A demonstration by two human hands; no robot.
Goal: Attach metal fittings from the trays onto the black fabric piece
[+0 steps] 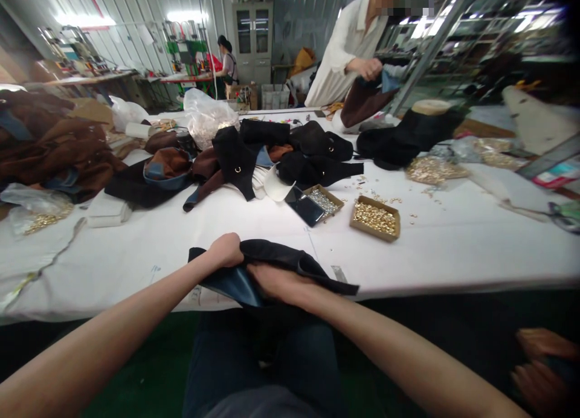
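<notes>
At the table's front edge, a black fabric hat [272, 249] with a shiny blue lining [244, 286] is turned with its opening towards me. My left hand [228, 250] is closed around the far left part of its rim. Reaching into the opening, my right hand [276, 282] lies against the lining, its fingers mostly hidden by fabric. Beyond the hat are a dark phone [309, 208], a small box of silver metal pieces [327, 200] and a cardboard box of gold metal pieces [375, 218].
Black hats [233, 161] pile up behind, with brown and blue fabric pieces [49, 146] at left. Clear bags of small parts [208, 119] stand on the white table [475, 237]. Across it a co-worker [348, 49] handles a brown piece. Another person's hands [541, 363] show at lower right.
</notes>
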